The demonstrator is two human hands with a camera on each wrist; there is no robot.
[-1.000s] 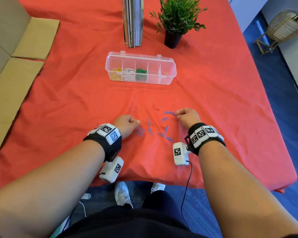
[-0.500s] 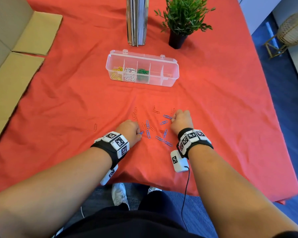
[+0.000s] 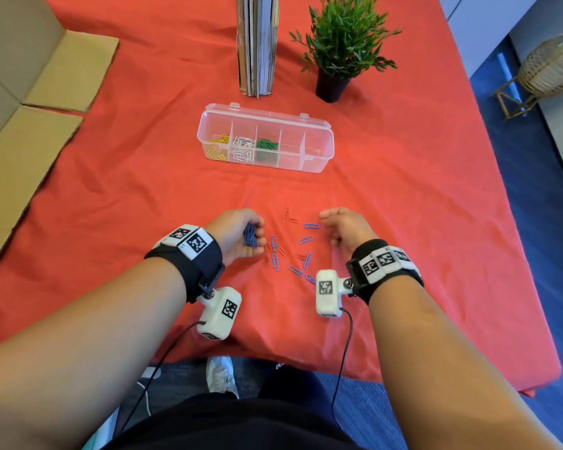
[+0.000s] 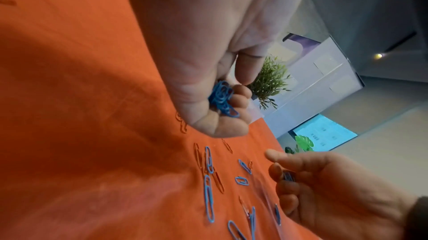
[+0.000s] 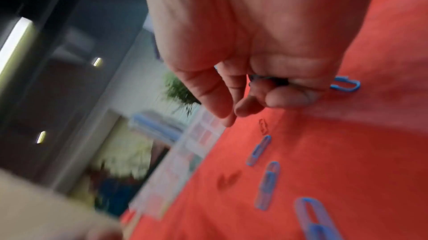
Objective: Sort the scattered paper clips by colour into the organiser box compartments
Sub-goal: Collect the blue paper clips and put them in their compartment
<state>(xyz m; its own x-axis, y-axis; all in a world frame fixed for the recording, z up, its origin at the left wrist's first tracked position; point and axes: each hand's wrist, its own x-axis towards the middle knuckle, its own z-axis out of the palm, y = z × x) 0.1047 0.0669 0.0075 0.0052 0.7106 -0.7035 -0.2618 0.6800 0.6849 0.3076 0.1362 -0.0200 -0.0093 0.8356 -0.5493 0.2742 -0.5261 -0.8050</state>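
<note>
Here, the left hand curls round a bunch of blue clips, and the right hand pinches a few more. Between them lie loose blue clips — one clip sits just beside the right fingertips, lying sideways. Farther off — the organiser box waits.

blue carpet floor right of the surface, which carries a red cloth. wicker basket on a wooden stand by a pale wall. flattened cardboard at left.
</note>
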